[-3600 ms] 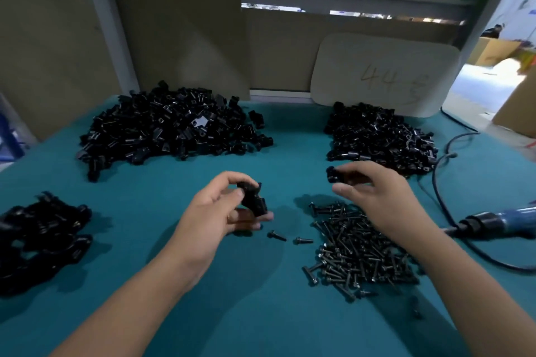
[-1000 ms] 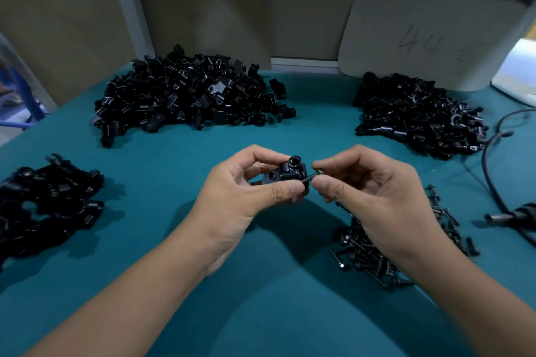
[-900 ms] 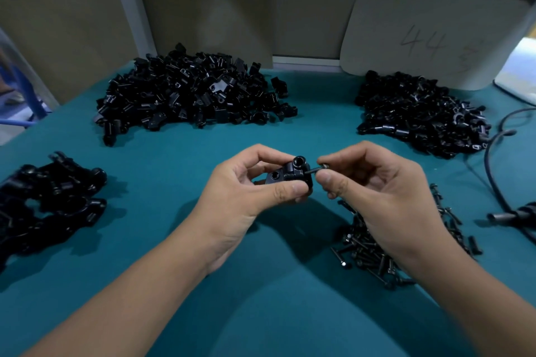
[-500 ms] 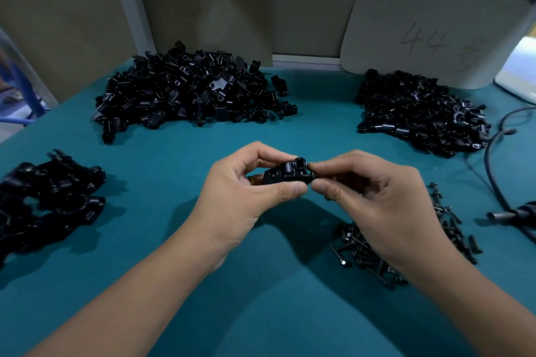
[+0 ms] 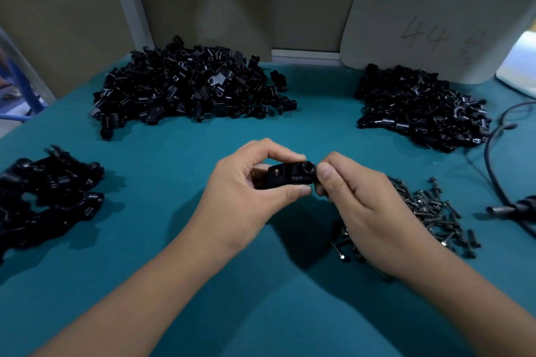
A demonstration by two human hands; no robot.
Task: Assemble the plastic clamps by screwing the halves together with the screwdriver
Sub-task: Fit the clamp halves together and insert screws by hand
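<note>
The left hand [image 5: 246, 191] grips a black plastic clamp [image 5: 290, 175] between thumb and fingers above the teal table mat [image 5: 174, 240]. The right hand [image 5: 362, 206] pinches the clamp's right end, fingers curled. Just right of the clamp lies a heap of dark metal screws [image 5: 432, 211]; beyond the clamp, two piles of black plastic clamp halves [image 5: 185, 87].

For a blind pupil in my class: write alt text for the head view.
Two bare hands hold a black clamp above a teal table: the left hand grips it, the right hand pinches its end. Piles of black parts lie behind, screws at right.
</note>
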